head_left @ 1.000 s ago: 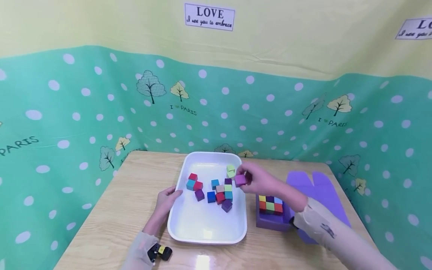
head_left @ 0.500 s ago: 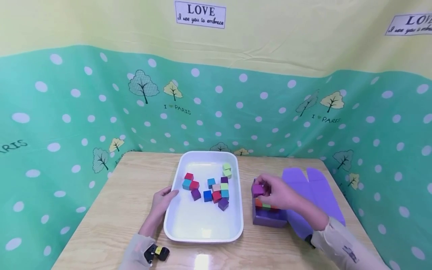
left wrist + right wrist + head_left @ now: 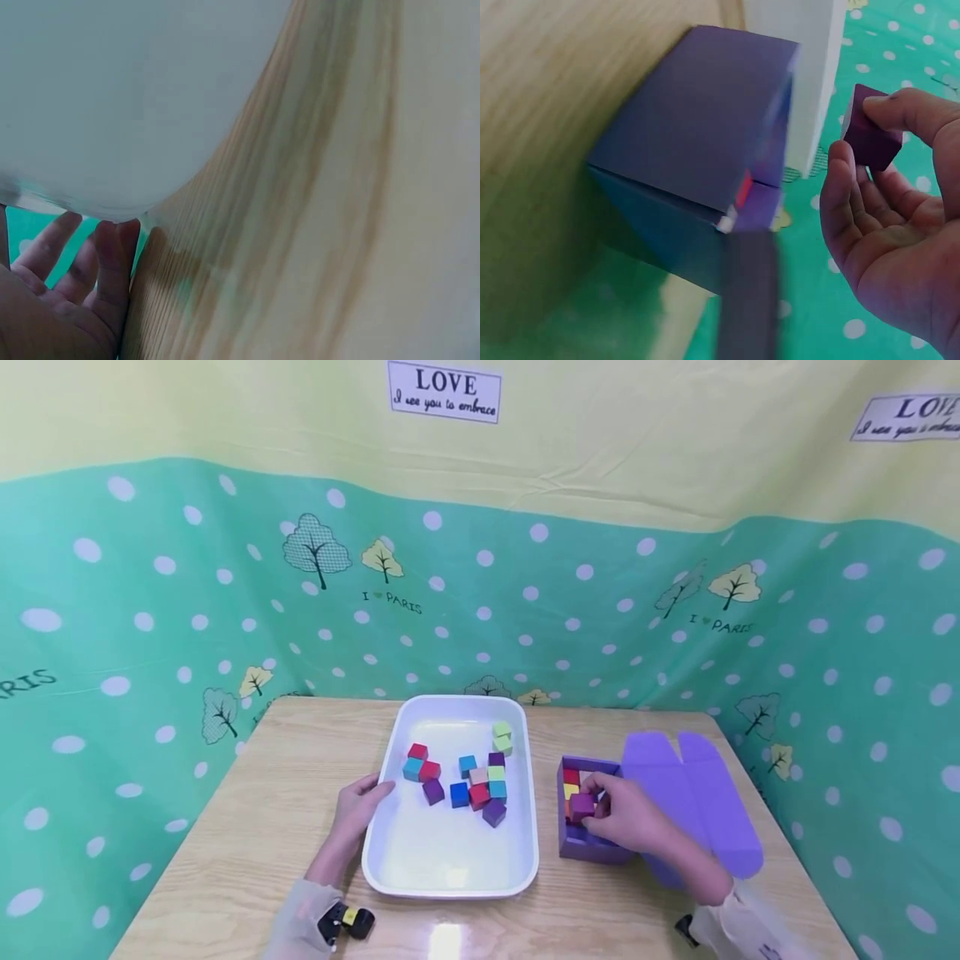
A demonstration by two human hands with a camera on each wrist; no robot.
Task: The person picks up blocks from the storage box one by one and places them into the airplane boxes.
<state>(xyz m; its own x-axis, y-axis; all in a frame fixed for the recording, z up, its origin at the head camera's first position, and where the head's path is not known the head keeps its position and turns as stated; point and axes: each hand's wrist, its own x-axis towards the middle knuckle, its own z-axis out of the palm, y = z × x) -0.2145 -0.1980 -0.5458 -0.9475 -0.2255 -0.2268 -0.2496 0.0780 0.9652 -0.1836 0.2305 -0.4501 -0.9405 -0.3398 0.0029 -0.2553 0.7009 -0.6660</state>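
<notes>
Over the purple box (image 3: pixel 596 852), my right hand (image 3: pixel 630 814) pinches a purple cube (image 3: pixel 582 806) between thumb and fingers. The right wrist view has that hand (image 3: pixel 900 217) and the cube beside the box's open side. Red, yellow and orange cubes (image 3: pixel 572 790) show along the box's left side; the hand covers the others. My left hand (image 3: pixel 354 810) holds the left rim of the white tray (image 3: pixel 420 860), thumb over the rim. In the left wrist view its fingers (image 3: pixel 112 262) reach the tray's outer side. Several coloured cubes (image 3: pixel 478 777) lie in the tray.
The box's purple lid (image 3: pixel 690 793) lies folded back to the right on the wooden table (image 3: pixel 300 752). Two light green cubes (image 3: pixel 502 739) sit near the tray's back right corner. A patterned green and yellow cloth (image 3: pixel 525 610) hangs behind the table.
My right hand has carried the purple cube from above the tray's right edge to over the box, then slightly toward the front. The left hand keeps to the tray's rim. The head view has shifted slightly.
</notes>
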